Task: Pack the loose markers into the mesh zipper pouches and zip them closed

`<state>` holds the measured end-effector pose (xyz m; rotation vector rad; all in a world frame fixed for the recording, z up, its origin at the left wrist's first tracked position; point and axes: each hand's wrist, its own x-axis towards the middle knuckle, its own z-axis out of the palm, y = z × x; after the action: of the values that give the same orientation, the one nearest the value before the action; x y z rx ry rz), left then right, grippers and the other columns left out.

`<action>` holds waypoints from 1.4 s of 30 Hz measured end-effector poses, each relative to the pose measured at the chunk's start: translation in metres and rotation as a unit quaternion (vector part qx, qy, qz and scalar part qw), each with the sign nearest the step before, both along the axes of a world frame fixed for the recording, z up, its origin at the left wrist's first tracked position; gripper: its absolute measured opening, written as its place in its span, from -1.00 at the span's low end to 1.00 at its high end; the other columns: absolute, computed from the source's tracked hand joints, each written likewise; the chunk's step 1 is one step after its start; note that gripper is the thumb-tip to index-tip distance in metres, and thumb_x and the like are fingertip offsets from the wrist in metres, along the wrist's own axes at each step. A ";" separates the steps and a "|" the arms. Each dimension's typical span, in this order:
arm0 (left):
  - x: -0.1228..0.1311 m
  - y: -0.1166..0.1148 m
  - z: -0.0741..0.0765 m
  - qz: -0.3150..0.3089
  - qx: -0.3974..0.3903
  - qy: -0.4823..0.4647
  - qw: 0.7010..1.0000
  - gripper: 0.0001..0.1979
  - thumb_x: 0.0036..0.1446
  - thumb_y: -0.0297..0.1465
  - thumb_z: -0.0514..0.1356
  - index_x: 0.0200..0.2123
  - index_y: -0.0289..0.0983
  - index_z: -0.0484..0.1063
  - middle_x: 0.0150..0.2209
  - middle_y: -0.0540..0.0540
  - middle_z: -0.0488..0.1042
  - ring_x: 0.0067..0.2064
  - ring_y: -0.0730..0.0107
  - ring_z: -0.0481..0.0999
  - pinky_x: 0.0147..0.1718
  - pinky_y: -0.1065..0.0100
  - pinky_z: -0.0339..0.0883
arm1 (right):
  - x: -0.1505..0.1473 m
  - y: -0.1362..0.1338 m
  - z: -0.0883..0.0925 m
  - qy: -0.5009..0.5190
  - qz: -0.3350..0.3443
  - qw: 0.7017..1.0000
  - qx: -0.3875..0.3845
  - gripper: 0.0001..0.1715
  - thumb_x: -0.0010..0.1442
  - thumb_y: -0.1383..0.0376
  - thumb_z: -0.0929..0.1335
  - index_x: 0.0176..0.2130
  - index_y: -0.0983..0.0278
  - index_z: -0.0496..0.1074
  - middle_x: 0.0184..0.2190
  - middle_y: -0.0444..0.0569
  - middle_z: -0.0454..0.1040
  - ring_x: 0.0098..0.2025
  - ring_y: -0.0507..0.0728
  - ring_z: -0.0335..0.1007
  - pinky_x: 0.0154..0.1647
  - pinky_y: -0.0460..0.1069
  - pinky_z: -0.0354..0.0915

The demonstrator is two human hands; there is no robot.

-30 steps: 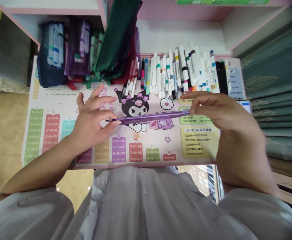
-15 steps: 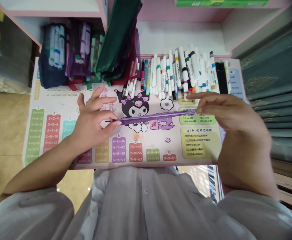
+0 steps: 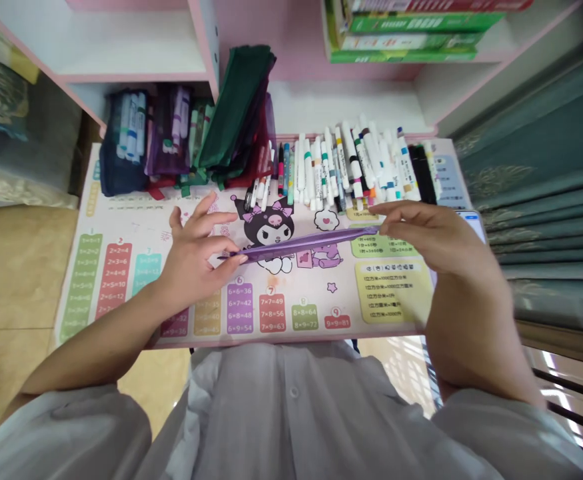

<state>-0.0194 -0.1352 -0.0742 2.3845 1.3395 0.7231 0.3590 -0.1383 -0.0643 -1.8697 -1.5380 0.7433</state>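
A thin purple mesh pouch (image 3: 298,245) is stretched flat between my two hands, seen almost edge-on above the printed desk mat. Its left end is pinched between the thumb and index finger of my left hand (image 3: 196,252), whose other fingers are spread. At the right end, my right hand (image 3: 424,237) grips the pouch with its fingertips; its thumb is partly hidden. Beyond the pouch lies a row of white markers (image 3: 328,173) with coloured bands, their ends toward me.
At the back left stand a navy mesh pouch (image 3: 114,160) and a purple one (image 3: 161,157), both with markers inside. A folded dark green pouch (image 3: 236,107) leans by the shelf divider. Books (image 3: 416,40) sit on the upper shelf. A curtain (image 3: 536,173) hangs at the right.
The camera view has tilted up, showing more of the shelf and books. Both hands still hold the purple pouch, with little visible change in grip.
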 end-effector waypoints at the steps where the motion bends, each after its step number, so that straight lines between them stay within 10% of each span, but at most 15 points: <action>1: 0.000 -0.002 0.001 -0.005 0.009 -0.006 1.000 -0.74 0.18 -0.20 0.28 -0.52 -0.15 0.51 0.05 -0.06 0.58 0.39 -0.11 0.25 0.39 -0.26 -0.22 | -0.003 -0.005 0.001 0.001 -0.026 1.000 0.004 -0.72 0.00 0.08 0.43 -0.55 0.21 0.50 -0.09 0.03 0.65 -0.18 0.16 0.56 -0.14 0.13 0.36; 6: 0.002 -0.013 0.008 -0.021 0.088 -0.061 0.994 -0.79 0.21 -0.30 0.29 -0.49 -0.15 0.51 0.04 -0.07 0.59 0.38 -0.03 0.28 0.41 -0.21 -0.19 | -0.033 -0.042 -0.002 0.090 -0.136 0.983 0.081 -0.68 0.04 -0.01 0.46 -0.43 0.18 0.51 -0.12 0.02 0.61 -0.06 0.20 0.51 -0.04 0.14 0.31; 19: 0.019 -0.047 0.007 -0.074 0.222 -0.092 0.968 -0.82 0.20 -0.41 0.30 -0.47 -0.20 0.47 -0.03 -0.12 0.62 0.36 -0.01 0.32 0.41 -0.24 -0.25 | -0.117 -0.046 -0.021 0.262 -0.051 0.964 0.010 -0.59 0.01 -0.05 0.40 -0.54 0.19 0.31 -0.52 -0.16 0.33 -0.37 0.11 0.25 -0.28 0.02 0.17; 24: 0.016 -0.047 0.010 -0.077 0.103 -0.071 0.989 -0.71 0.20 -0.08 0.29 -0.39 -0.17 0.54 0.12 -0.19 0.55 0.42 -0.14 0.19 0.39 -0.31 -0.33 | -0.125 -0.031 0.008 0.156 0.074 0.985 -0.011 -0.66 -0.01 0.04 0.29 -0.62 0.18 0.20 -0.50 -0.15 0.28 -0.38 0.10 0.23 -0.29 0.01 0.15; 29: 0.028 -0.033 0.025 0.086 -0.041 -0.041 0.995 -0.74 0.17 -0.20 0.28 -0.50 -0.21 0.50 0.19 -0.17 0.51 0.40 -0.21 0.20 0.28 -0.50 -0.18 | -0.143 -0.014 0.029 0.068 0.235 0.968 -0.050 -0.70 -0.02 0.14 0.27 -0.63 0.20 0.11 -0.49 -0.16 0.24 -0.41 0.05 0.18 -0.35 -0.02 0.09; 37: 0.034 -0.007 0.026 0.136 -0.107 -0.001 0.985 -0.66 0.15 -0.37 0.22 -0.66 -0.25 0.33 0.05 -0.10 0.61 0.35 -0.10 0.32 0.27 -0.50 -0.10 | -0.149 0.015 0.001 0.071 0.295 0.948 -0.095 -0.62 -0.02 0.17 0.28 -0.64 0.18 -0.02 -0.66 -0.27 -0.07 -0.57 -0.03 -0.11 -0.52 -0.05 -0.11; 42: 0.023 -0.007 0.007 0.165 -0.106 -0.038 0.980 -0.67 0.17 -0.27 0.24 -0.61 -0.22 0.37 0.10 -0.14 0.58 0.37 -0.12 0.29 0.29 -0.47 -0.05 | -0.145 0.023 -0.008 0.052 0.272 0.959 -0.054 -0.52 0.16 0.00 0.31 -0.63 0.21 0.24 -0.60 -0.20 0.27 -0.49 0.03 0.22 -0.43 -0.06 0.16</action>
<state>0.0039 -0.1419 -0.0670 1.9737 1.7075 0.7077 0.2136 -0.1155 -0.0721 -1.4512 -1.9985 1.1668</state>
